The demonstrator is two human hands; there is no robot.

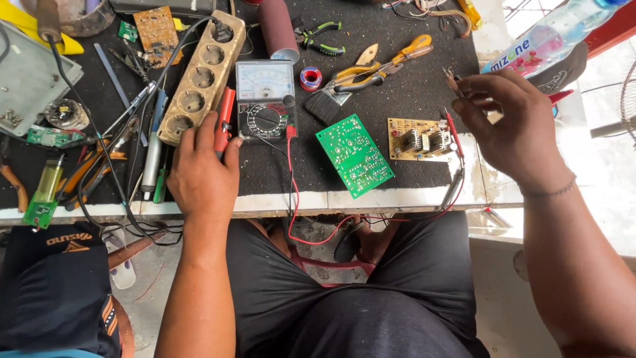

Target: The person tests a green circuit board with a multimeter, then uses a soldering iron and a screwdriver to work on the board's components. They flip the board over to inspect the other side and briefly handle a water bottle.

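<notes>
Gripping the red probe (225, 122) in my left hand (202, 172) beside the multimeter (266, 99), right hand (507, 122) pinching a small component (452, 81) (above the brown circuit board (419, 140))

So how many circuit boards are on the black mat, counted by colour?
Green circuit boards lying flat on the black mat: 1, the big rectangular green board near the front edge.
Tan circuit boards with dark parts on top: 1, the tan board to its right.
Orange-brown circuit boards: 1, the orange-brown board at the back.
Total: 3
</notes>
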